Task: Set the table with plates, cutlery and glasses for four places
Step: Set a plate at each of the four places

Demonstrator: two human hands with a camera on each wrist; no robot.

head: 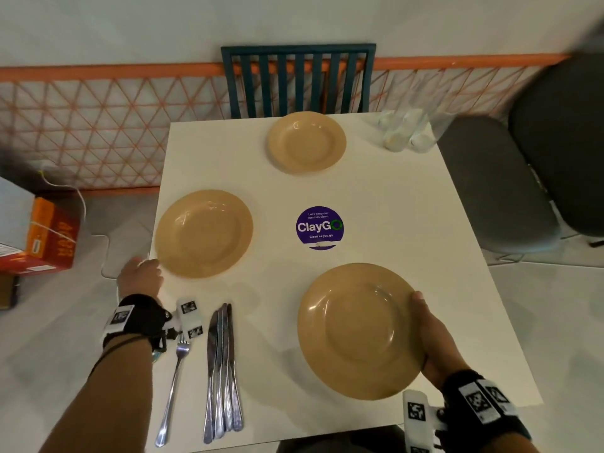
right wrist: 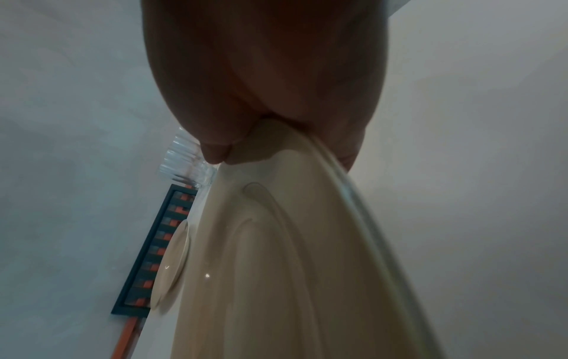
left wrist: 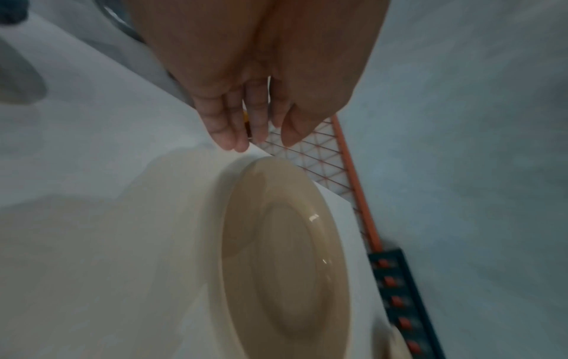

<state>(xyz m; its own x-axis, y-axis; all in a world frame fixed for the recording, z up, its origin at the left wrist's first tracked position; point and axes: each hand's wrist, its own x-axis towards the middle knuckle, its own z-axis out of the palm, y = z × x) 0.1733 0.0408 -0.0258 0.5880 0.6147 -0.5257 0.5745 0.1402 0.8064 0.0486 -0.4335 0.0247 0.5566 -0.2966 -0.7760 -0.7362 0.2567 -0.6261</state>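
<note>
Gripping the near plate [head: 356, 331] face-up, right hand [head: 431, 341] fingers clamped on its rim; left hand [head: 140, 277] fingers straight.

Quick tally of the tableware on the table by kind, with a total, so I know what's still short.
Plates: 3, far, left and near, held by the right hand
Forks: 1
Knives: about 4, bunched so the count is unsure
Glasses: a blurred cluster at the far right corner, uncountable
Total: about 8, plus the glasses

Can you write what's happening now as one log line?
right hand: grips round tan plate | left hand: open beside second tan plate
</note>
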